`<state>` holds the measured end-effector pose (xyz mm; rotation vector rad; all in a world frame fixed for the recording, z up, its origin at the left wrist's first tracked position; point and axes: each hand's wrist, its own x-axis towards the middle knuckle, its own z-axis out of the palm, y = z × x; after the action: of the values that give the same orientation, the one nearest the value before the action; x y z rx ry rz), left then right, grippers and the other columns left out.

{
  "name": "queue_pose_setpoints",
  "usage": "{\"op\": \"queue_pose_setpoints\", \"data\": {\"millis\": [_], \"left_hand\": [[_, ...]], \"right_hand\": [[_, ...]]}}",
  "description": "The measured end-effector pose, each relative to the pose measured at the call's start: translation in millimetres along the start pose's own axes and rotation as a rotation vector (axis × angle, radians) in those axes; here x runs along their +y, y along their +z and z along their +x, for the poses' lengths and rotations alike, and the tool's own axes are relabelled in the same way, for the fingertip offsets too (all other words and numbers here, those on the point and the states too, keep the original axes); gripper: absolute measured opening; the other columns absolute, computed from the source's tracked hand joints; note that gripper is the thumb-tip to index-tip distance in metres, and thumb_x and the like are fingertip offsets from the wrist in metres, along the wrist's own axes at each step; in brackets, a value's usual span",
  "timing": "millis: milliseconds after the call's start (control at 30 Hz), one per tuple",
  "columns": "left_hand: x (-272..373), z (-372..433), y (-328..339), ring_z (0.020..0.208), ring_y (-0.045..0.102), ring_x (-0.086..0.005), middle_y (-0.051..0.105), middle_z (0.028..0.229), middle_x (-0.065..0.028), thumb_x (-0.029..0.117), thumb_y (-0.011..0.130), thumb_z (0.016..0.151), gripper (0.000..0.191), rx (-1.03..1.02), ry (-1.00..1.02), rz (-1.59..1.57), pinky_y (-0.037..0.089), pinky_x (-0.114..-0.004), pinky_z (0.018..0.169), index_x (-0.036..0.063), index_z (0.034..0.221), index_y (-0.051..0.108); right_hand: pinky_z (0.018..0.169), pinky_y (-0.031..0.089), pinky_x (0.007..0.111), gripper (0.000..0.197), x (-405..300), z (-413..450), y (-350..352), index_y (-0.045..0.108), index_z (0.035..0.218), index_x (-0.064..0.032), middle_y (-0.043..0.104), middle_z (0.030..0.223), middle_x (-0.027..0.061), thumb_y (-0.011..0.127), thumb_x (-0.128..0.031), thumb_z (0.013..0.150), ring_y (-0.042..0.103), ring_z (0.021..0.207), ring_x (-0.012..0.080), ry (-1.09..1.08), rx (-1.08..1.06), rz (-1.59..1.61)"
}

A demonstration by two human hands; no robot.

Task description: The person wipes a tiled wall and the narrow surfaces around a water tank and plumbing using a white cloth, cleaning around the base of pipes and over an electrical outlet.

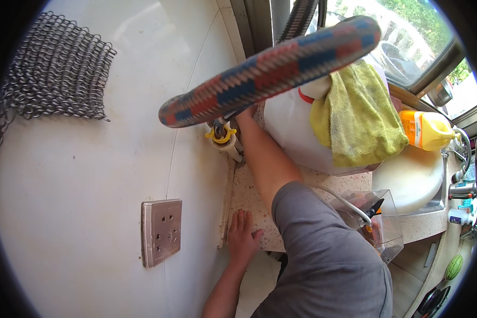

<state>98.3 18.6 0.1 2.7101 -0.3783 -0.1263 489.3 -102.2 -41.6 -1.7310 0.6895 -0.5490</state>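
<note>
My left hand (243, 235) lies palm down on the speckled countertop (262, 222), fingers extended and holding nothing. My right arm reaches across the counter into the corner by the wall. Only a sliver of my right hand (251, 113) shows; the rest is hidden behind a thick braided hose (270, 71) with red and blue patches, which passes close to the camera. Beside my right wrist stands a white pipe (225, 146) topped by a yellow winged fitting (221, 136). A large white container (288, 127) is just right of that forearm, with a yellow-green cloth (365, 115) draped over it.
A wall socket (161, 232) is left of my left hand. Metal ring mesh (61, 71) hangs at upper left. To the right are a clear plastic box (391, 222), a yellow jug (429, 129) and a sink (441, 198) with a pale round board (409, 179) over it.
</note>
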Motion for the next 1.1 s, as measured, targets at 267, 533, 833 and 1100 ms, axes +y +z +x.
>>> {"op": "queue_pose_setpoints", "data": {"millis": [267, 533, 833, 1100], "left_hand": [[-4.0, 2.8, 0.5, 0.136, 0.034, -0.0372, 0.039, 0.146, -0.0206, 0.034, 0.070, 0.080, 0.073, -0.097, -0.068, 0.039, 0.032, -0.044, 0.110, 0.0045, 0.140, 0.043], [-7.1, -2.0, -3.7, 0.137, 0.032, -0.0398, 0.036, 0.146, -0.0243, 0.038, 0.069, 0.081, 0.075, -0.169, -0.074, 0.104, 0.030, -0.044, 0.111, 0.0019, 0.141, 0.040], [4.4, 2.4, 1.3, 0.136, 0.034, -0.0393, 0.039, 0.145, -0.0230, 0.035, 0.072, 0.079, 0.073, -0.117, -0.038, 0.079, 0.032, -0.044, 0.110, 0.0028, 0.139, 0.043], [-0.5, 1.1, -2.6, 0.136, 0.032, -0.0411, 0.036, 0.145, -0.0255, 0.038, 0.070, 0.080, 0.077, -0.140, -0.044, 0.088, 0.032, -0.045, 0.110, 0.0003, 0.140, 0.040]], "right_hand": [[0.081, 0.052, 0.039, 0.027, -7.4, -66.1, -74.9, 0.071, 0.101, -0.0067, 0.069, 0.097, 0.0165, 0.069, -0.016, 0.076, 0.066, 0.092, 0.0316, -0.031, -0.417, -0.098], [0.069, 0.049, 0.027, 0.031, -59.7, -76.8, -80.8, 0.068, 0.107, 0.0003, 0.069, 0.085, 0.0053, 0.069, -0.015, 0.081, 0.062, 0.076, 0.0121, 0.175, -0.530, 0.548], [0.072, 0.049, 0.026, 0.020, -30.1, -66.9, -83.8, 0.068, 0.099, -0.0001, 0.067, 0.086, 0.0033, 0.068, -0.004, 0.079, 0.061, 0.080, 0.0109, -0.137, -0.637, 0.524], [0.087, 0.047, 0.028, 0.041, -114.4, -68.9, -90.7, 0.060, 0.120, -0.0014, 0.061, 0.110, 0.0088, 0.067, -0.006, 0.080, 0.059, 0.097, 0.0168, -0.068, -0.580, 0.860]]}}
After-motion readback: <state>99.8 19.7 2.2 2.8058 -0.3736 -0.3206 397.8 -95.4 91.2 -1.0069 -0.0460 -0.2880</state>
